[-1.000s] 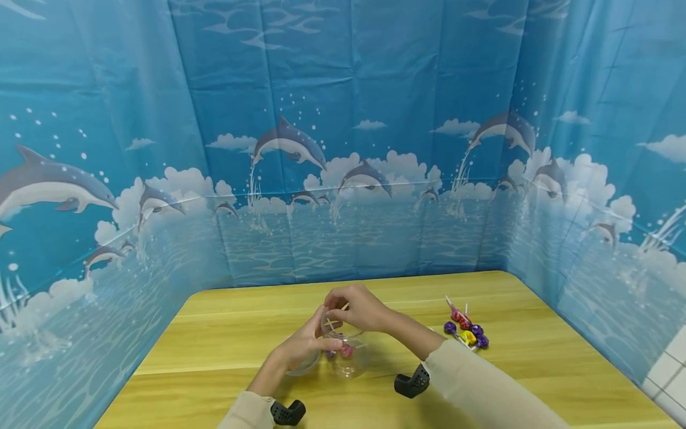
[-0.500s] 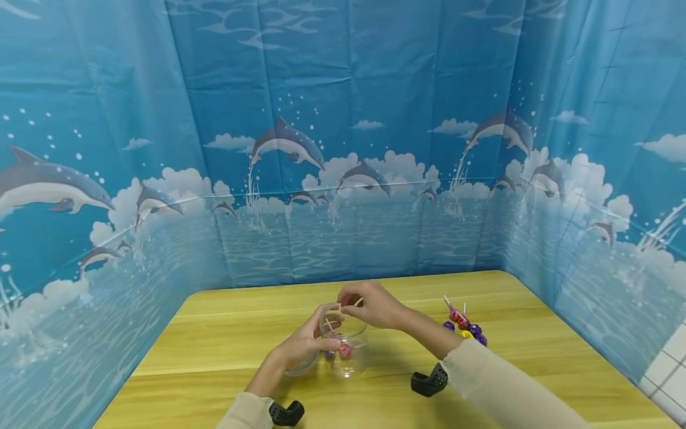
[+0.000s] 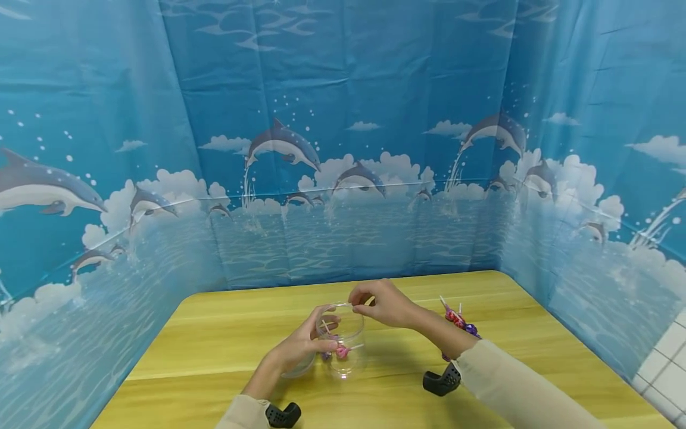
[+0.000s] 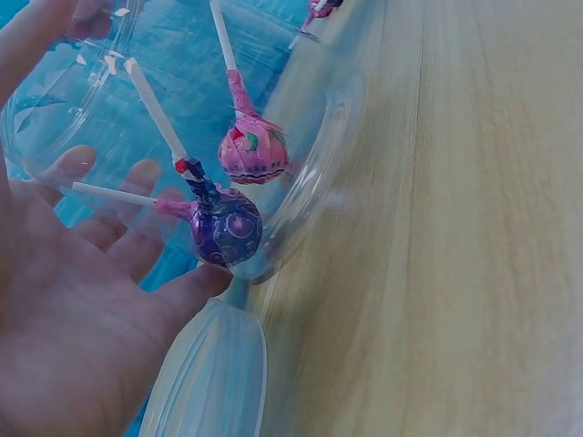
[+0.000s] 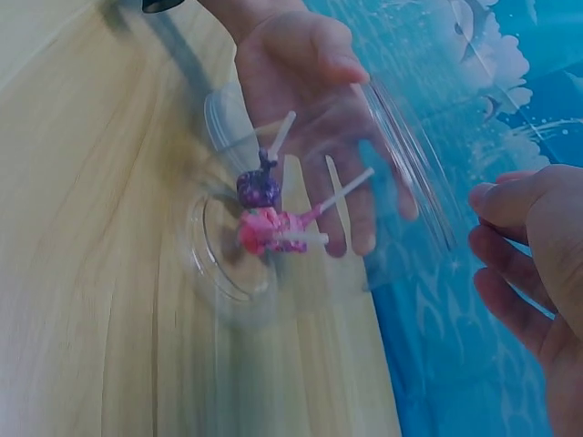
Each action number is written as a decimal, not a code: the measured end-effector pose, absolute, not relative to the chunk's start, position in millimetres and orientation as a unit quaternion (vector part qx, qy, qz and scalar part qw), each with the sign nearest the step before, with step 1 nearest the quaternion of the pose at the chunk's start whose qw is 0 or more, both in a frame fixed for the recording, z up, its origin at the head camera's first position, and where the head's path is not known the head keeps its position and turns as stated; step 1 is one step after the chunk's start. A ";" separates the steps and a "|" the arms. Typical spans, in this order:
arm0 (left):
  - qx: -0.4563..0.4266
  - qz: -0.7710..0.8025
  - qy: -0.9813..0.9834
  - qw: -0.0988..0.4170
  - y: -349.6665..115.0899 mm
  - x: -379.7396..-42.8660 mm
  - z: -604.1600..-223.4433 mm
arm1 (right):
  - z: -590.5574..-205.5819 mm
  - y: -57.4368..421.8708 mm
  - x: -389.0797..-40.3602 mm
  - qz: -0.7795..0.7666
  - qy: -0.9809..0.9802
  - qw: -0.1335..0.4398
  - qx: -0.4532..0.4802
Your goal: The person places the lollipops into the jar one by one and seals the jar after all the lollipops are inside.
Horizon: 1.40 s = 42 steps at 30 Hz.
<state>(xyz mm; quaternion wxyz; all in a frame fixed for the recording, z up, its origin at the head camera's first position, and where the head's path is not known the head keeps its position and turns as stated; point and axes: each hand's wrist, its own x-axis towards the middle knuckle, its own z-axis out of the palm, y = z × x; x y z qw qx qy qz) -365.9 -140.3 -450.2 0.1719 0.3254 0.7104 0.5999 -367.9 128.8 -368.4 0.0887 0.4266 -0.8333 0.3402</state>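
A clear plastic jar (image 3: 351, 360) stands on the table, holding pink and purple lollipops. My left hand (image 3: 300, 344) holds it from the left, thumb in front and fingers around the far side. In the left wrist view a pink lollipop (image 4: 253, 150) and a purple lollipop (image 4: 228, 228) show through the wall, with another stick beside them. My right hand (image 3: 383, 304) is at the right of the jar's rim, its fingers loosely curled. In the right wrist view its fingertips (image 5: 487, 196) are apart from the rim, and no item shows between them.
A clear round lid (image 3: 299, 368) lies just left of the jar. Several wrapped lollipops (image 3: 455, 319) lie at the table's right, partly hidden by my right forearm. Dolphin-print curtains (image 3: 343, 238) surround the wooden table (image 3: 225, 333).
My right hand has moved right, from over the jar's mouth to its right rim. The left hand keeps its hold on the jar. The forearm now covers more of the loose lollipops.
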 end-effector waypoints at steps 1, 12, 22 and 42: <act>0.326 0.598 0.712 0.170 -140.7 -365.4 -449.9 | -368.3 130.7 -367.7 0.340 -0.835 0.087 0.423; 0.320 0.604 0.710 0.170 -140.3 -365.4 -449.2 | -375.3 156.3 -368.1 0.348 -0.850 0.082 0.387; 0.323 0.601 0.713 0.164 -137.7 -367.6 -451.1 | -380.7 181.6 -364.3 0.349 -0.857 0.081 0.371; 0.322 0.604 0.709 0.171 -142.8 -363.6 -450.4 | -400.4 226.5 -354.3 0.339 -0.862 0.113 0.360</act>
